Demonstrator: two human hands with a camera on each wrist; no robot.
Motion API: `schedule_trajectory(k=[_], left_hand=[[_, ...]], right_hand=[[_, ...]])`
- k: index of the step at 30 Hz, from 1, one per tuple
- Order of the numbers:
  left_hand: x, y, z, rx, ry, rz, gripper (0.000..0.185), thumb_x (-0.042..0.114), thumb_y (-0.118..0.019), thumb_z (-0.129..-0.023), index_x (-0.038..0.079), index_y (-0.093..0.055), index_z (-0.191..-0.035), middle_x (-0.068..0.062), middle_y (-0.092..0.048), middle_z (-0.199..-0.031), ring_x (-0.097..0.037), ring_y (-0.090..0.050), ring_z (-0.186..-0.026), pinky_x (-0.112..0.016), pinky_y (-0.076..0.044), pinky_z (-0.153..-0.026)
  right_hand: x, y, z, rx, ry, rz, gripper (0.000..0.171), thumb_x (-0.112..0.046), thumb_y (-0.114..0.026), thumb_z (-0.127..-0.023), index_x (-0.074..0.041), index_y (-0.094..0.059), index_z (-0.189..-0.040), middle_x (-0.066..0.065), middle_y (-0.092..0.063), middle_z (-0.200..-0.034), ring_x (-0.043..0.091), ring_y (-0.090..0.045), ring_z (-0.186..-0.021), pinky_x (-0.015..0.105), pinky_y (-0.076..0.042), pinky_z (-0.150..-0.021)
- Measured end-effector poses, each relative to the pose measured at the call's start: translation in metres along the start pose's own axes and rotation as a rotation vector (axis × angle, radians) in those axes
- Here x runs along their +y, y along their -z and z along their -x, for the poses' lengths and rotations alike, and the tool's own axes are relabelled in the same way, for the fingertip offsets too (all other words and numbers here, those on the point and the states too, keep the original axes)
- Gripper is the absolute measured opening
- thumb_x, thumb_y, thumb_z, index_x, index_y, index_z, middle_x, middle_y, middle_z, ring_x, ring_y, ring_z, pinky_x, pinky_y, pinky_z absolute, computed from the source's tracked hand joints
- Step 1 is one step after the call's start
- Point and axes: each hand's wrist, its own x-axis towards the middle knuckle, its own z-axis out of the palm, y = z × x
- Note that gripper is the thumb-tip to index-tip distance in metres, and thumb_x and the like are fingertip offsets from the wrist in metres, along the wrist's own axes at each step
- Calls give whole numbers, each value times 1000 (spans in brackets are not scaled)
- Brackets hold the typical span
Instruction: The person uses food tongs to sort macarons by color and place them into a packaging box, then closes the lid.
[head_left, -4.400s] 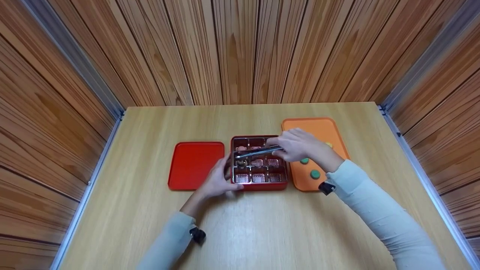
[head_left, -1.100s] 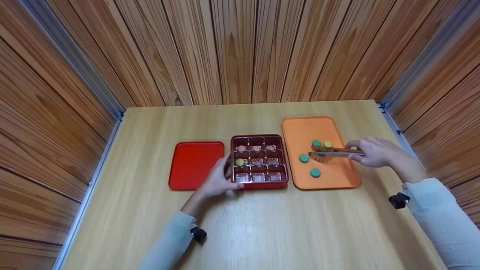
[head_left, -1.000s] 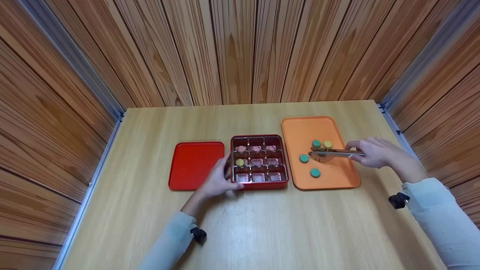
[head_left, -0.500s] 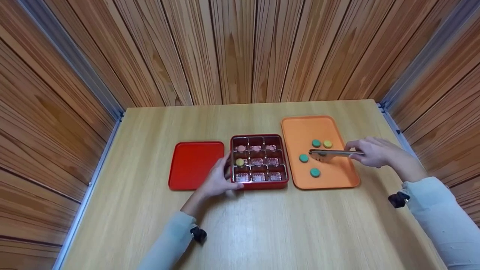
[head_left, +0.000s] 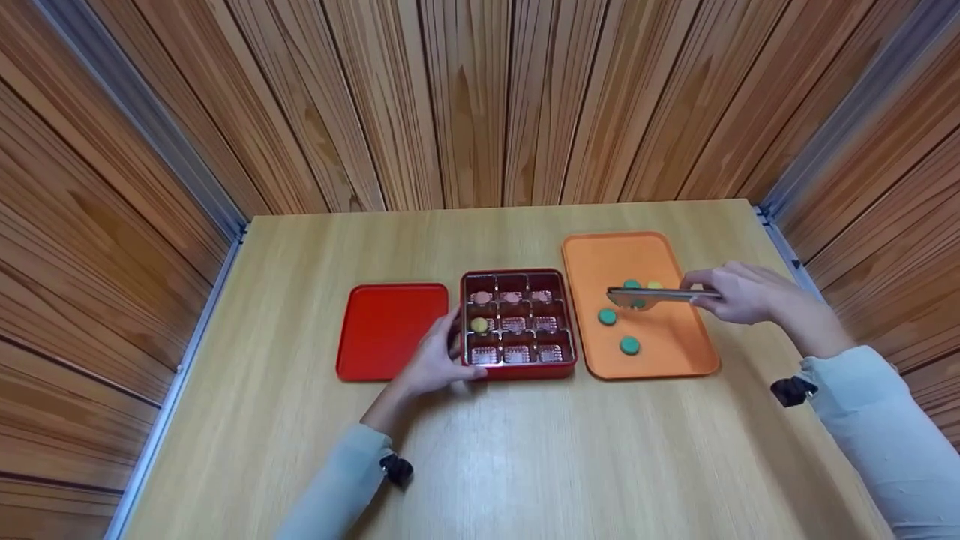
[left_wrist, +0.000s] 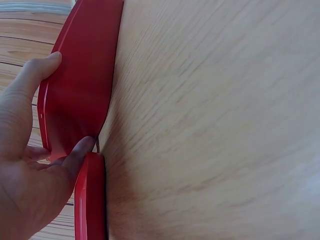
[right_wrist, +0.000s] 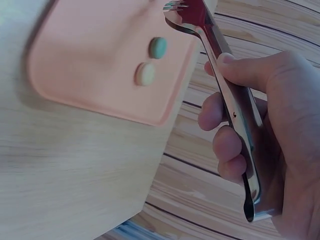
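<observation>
Risk first, L to R. The red lid lies flat at centre-left of the head view, just beside the red box. If the left hand lets the box slide, I judge it could bump the lid or shift the cells out from under a piece coming in. The box has nine cells w/ foil cups; a yellow piece sits in the middle-left cell, pink ones along the top row.

On the orange tray, right of centre, green pieces lie loose, plus a yellow one half hidden behind the tongs. The tong tips hang over the upper pair; can't tell if they hold anything. Prob. risk: the squeeze is too light, or the tips catch only an edge, and a small round piece slips out or skates across the tray, maybe knocking its neighbour.

Pose: left hand rests at the box's lower-left corner, fingers along the side wall, thumb in the gap btwn box and lid, forearm angled in from bottom centre. Fingers look relaxed, bracing, not curled round.

Right hand is at mid-right, wrapped round the tongs' handle end, fingers curled over both arms, tongs roughly level and pointing left.
</observation>
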Motion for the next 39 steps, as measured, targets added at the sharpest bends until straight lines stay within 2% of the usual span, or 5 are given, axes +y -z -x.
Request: schedule_trajectory(k=[14, 18, 22, 29, 39], left_hand=[[-1, 1, 0, 10, -18, -9, 130, 20, -103, -80, 12, -22, -181, -24, -38, -177, -44, -38, -166, -58, -37, -139], [-1, 0, 0, 11, -14, -21, 130, 22, -103, -81, 12, -22, -181, -24, -37, -178, -44, -36, -168, -59, -34, -140], [-2, 0, -1, 10, -17, -14, 129, 22, -103, -81, 12, -22, -181, -24, -39, -177, -42, -38, -166, -58, -33, -141], [-3, -1, 0, -5, -39, 45, 128, 16, -101, -82, 11, -20, -181, -24, -39, -176, -40, -40, -165, -56, -43, -136], [-3, -1, 0, 2, -41, 31, 128, 17, -101, -82, 10, -21, -181, -25, -40, -174, -41, -41, -164, -56, -44, -135]], right_hand=[[-25, 15, -14, 34, 54, 37, 29, -21, -70, -111, -10, -74, -137, -6, -49, -70, 10, -43, -56, 22, -30, -51], [-32, 17, -18, 38, 60, 37, 29, -20, -70, -110, -10, -74, -137, -6, -45, -67, 11, -40, -53, 22, -28, -51], [-39, 16, -22, 52, 76, 41, 28, -18, -70, -109, -10, -74, -136, -6, -48, -67, 10, -39, -52, 22, -27, -50], [-50, 13, -31, 62, 100, 29, 28, -17, -69, -110, -11, -75, -137, -5, -56, -71, 10, -38, -52, 22, -26, -49], [-67, 10, -44, 65, 127, 35, 28, -19, -70, -110, -12, -76, -136, -4, -57, -74, 10, -40, -55, 23, -27, -52]])
